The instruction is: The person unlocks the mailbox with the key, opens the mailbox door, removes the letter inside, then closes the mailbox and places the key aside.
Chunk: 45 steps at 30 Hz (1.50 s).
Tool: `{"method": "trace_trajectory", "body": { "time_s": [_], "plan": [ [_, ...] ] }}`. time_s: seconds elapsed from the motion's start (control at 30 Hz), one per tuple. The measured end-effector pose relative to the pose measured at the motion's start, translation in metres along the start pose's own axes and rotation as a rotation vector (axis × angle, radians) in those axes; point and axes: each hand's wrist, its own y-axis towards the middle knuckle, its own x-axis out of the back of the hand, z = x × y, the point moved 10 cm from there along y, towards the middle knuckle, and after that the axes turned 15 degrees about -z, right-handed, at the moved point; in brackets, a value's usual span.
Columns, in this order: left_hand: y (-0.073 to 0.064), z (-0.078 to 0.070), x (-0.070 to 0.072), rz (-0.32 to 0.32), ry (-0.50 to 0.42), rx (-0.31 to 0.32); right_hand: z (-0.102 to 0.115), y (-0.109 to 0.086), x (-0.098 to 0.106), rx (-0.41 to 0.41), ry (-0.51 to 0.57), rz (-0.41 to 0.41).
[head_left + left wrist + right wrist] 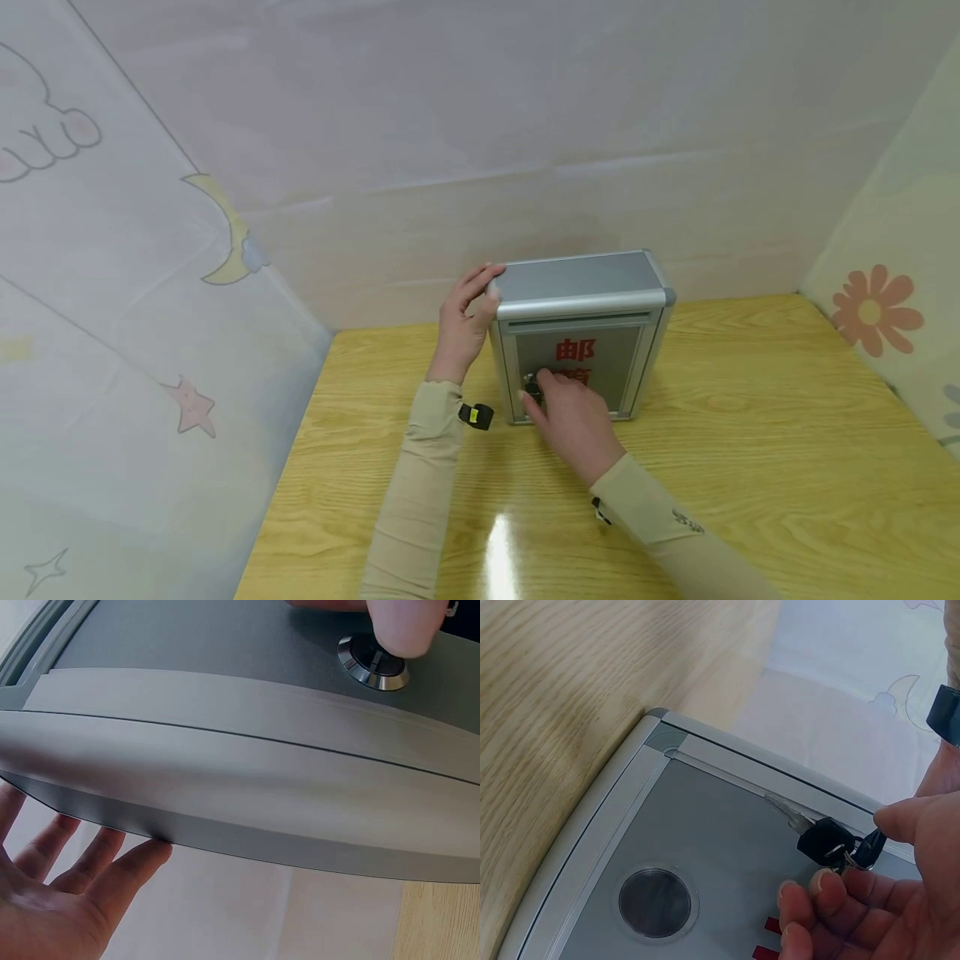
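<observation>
Right hand (pixel 573 421) had a key (pixel 874 844) pinched at the mailbox's (pixel 577 277) lock (pixel 373 667), left hand (pixel 461 329) splayed against its side, door (pixel 613 367) still closed though.

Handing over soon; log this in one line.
left hand: touching mailbox upper corner | right hand: pinches key at lock | door: closed

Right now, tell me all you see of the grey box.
The grey box looks metal, with paler silvery trim. It stands upright on the wood-look table, front facing the camera, front panel apparently closed. Below the slot are red characters, a chrome-rimmed lock at left in the head view and, lower down, a round dark disc. The left hand touches its upper left corner; the right hand pinches a key at the lock, insertion unclear.
</observation>
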Motion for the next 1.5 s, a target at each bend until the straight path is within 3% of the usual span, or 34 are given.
{"method": "trace_trajectory", "body": {
  "time_s": [0.5,0.97,1.2,1.5],
  "plan": [
    [0.000,0.000,0.000,0.002,-0.018,-0.006,0.002,0.000,-0.001,-0.001,0.045,-0.019],
    [0.000,0.002,0.000,0.005,-0.003,0.007,-0.001,-0.002,-0.005,-0.062,0.116,0.019],
    [0.000,0.002,0.000,0.003,-0.006,0.001,0.000,-0.001,0.002,-0.072,0.125,-0.031],
    [0.000,0.001,0.000,0.005,-0.009,-0.002,0.004,0.000,0.007,-0.025,0.154,-0.095]
  ]
}}
